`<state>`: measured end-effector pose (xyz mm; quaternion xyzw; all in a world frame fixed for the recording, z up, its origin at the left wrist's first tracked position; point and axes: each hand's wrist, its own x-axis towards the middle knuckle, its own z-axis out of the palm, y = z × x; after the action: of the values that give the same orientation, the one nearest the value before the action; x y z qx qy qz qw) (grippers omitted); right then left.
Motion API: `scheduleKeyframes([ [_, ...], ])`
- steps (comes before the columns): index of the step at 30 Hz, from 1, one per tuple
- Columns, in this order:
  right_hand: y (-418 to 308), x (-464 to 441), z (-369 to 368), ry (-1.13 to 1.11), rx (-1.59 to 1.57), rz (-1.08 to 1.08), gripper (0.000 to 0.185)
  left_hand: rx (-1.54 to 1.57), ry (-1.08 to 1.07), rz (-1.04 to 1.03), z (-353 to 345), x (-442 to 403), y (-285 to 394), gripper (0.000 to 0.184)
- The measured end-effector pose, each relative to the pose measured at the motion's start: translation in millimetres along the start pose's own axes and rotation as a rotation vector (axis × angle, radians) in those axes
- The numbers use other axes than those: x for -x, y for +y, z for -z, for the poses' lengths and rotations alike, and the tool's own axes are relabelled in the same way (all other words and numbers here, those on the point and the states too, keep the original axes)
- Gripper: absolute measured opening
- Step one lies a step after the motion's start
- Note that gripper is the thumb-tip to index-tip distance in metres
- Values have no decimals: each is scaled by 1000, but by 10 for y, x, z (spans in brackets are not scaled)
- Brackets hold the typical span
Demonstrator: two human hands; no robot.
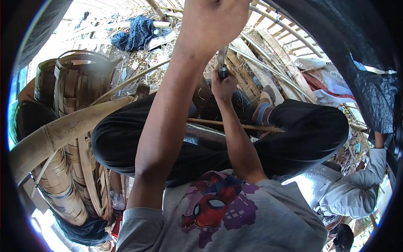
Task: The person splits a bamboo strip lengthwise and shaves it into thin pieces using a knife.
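My left hand [216, 25] is raised close to the camera at the top centre. Its fingers are cut off by the upper edge, so what it holds cannot be seen. Below it, my right hand [224, 86] is closed round the dark handle [223, 72] of a knife. The metal blade [222, 54] points upward, its upper part hidden behind my left hand. A thin bamboo strip [235, 124] lies across between my crossed legs in dark trousers [306, 126].
A thick bamboo pole [63, 130] and woven bamboo baskets [69, 86] stand at the left. Dark blue cloth [140, 31] lies on littered ground. Wooden planks [262, 65] and a white sack [333, 82] are at upper right. Another person's grey sleeve [357, 189] shows at lower right.
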<state>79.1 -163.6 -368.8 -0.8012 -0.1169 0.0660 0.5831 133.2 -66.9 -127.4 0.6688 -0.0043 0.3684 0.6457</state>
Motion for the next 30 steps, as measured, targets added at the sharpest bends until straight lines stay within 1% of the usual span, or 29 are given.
scheduleKeyframes([
  [1, 33, -3, -16, -9, 10, -40, 23, 17, -11, -28, -58, 17, -9, 34],
  [2, 68, -41, -61, -8, 14, -35, 23, 98, -11, -54, -105, 7, -53, 34],
  [4, 150, -56, -130, 126, -35, -61, 22, 260, -17, -104, -199, -15, -143, 34],
  [5, 182, -79, -164, 173, -63, 3, 20, 115, -32, -95, -231, -36, -109, 35],
  [7, 225, -65, -212, 207, -113, 2, 18, 37, -8, 51, -325, -68, -20, 38],
  [8, 224, -80, -208, 232, -168, 2, 17, 44, -13, 48, -305, -103, -45, 38],
  [9, 104, -63, -57, 148, 4, -33, 18, 9, -17, 42, -233, -157, -69, 39],
  [10, -21, -81, 77, 151, -2, -28, 18, -31, -20, 34, -181, -195, -83, 41],
  [12, -160, -114, 322, 27, 126, -107, 23, -74, -6, 13, -198, -195, 49, 42],
  [13, -104, -139, 374, -2, 163, -109, 29, -36, -61, -16, -156, -206, -60, 42],
  [14, -105, -142, 391, 3, 159, -109, 29, -15, -70, -30, -180, -188, -66, 42],
  [16, -81, -152, 420, -209, 228, -150, 38, 5, -77, -45, -152, -173, -89, 42],
  [17, -68, -223, 468, -212, 228, -151, 38, 21, -98, -31, -44, -179, -129, 43],
  [18, -56, -335, 535, -372, 211, -154, 41, 38, -121, -9, 49, -161, -127, 43],
  [19, -24, -404, 601, -527, 192, -163, 45, 44, -64, 7, 125, -140, -119, 46],
  [20, 39, -459, 640, -524, 194, -168, 45, 48, -67, 11, 139, -117, -84, 46],
  [22, 144, -566, 666, -667, 147, -99, 47, 76, -131, -56, 177, -74, -1, 48],
  [24, 126, -641, 652, -711, 139, -75, 49, 6, -83, -32, 236, -64, 96, 52],
  [25, 134, -663, 655, -801, 72, -159, 49, -19, -90, -52, 237, 3, 149, 53],
  [26, 138, -666, 668, -889, 2, -251, 51, 39, -99, -93, 253, 14, 98, 56],
  [27, 114, -693, 698, -958, 36, -275, 44, 98, -111, -134, 269, 24, 47, 58],
  [28, 89, -728, 759, -964, 33, -286, 44, 157, -125, -174, 286, 33, -4, 61],
  [29, 26, -810, 815, -1048, -39, -346, 40, 61, -145, -132, 300, 21, 34, 64],
  [30, 20, -867, 874, -1129, -113, -409, 35, 117, -135, -88, 266, 32, 37, 67],
])
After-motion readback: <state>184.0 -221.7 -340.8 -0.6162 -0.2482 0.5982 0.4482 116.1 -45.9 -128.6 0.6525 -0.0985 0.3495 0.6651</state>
